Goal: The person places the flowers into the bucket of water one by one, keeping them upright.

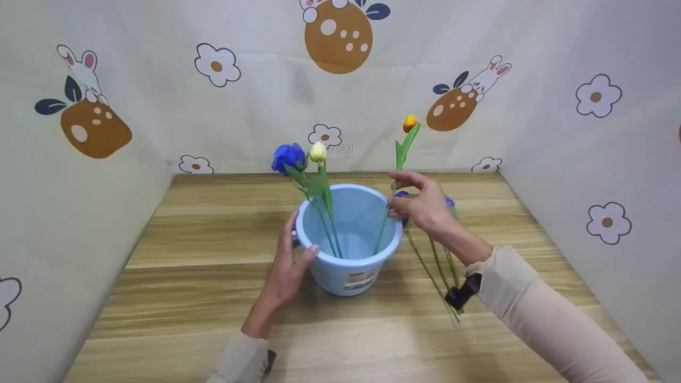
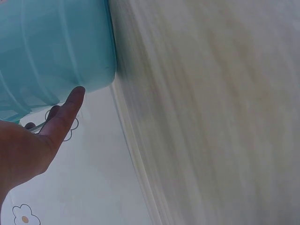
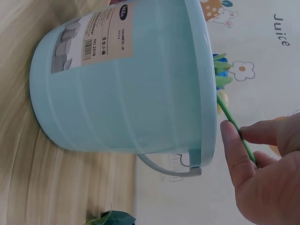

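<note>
A light blue bucket (image 1: 348, 274) stands upright on the table. My left hand (image 1: 287, 266) holds its left side, the thumb at the rim and the fingers along the outer wall. In the left wrist view a finger (image 2: 68, 110) lies against that wall. My right hand (image 1: 425, 207) pinches the green stem of an orange-yellow tulip (image 1: 410, 124) above the right rim. The stem's lower end is inside the bucket. A blue flower (image 1: 289, 158) and a pale yellow tulip (image 1: 318, 152) lean inside against the left rim.
More stemmed flowers (image 1: 439, 266) with blue heads, partly hidden by my right arm, lie on the wooden table (image 1: 202, 298) right of the bucket. The bucket's handle (image 3: 168, 169) hangs at its side. Printed fabric walls (image 1: 266, 106) enclose the table at the back and sides.
</note>
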A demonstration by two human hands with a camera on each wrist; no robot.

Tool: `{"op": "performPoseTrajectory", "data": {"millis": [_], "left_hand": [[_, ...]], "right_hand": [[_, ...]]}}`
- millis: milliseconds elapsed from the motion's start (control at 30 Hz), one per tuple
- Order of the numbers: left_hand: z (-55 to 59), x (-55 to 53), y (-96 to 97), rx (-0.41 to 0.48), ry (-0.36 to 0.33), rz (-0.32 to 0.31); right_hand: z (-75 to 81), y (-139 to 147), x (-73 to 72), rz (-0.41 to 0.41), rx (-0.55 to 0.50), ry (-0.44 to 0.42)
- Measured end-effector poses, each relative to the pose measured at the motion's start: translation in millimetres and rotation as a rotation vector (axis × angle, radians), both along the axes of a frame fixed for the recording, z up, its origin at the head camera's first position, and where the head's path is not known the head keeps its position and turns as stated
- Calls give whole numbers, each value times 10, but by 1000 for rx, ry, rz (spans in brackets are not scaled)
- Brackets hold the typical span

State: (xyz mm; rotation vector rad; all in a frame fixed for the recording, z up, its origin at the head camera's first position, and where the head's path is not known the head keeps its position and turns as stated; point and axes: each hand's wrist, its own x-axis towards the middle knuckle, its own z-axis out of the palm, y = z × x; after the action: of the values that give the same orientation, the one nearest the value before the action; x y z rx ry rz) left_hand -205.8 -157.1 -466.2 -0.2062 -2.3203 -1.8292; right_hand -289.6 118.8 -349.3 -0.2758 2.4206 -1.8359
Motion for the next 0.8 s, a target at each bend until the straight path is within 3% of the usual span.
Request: {"op": "performPoseTrajectory", "data": {"millis": [367,667,800], "left_hand": [[-24,-19,-7,5,-5,7],[-23,-32,-7,1,58,9],[-30,-30,-3,-1,33,13]], "right_hand": [[20,-171,34,74,82,36],[29,-313,46,135,109,63],[18,-367,51,139,142,58]]}}
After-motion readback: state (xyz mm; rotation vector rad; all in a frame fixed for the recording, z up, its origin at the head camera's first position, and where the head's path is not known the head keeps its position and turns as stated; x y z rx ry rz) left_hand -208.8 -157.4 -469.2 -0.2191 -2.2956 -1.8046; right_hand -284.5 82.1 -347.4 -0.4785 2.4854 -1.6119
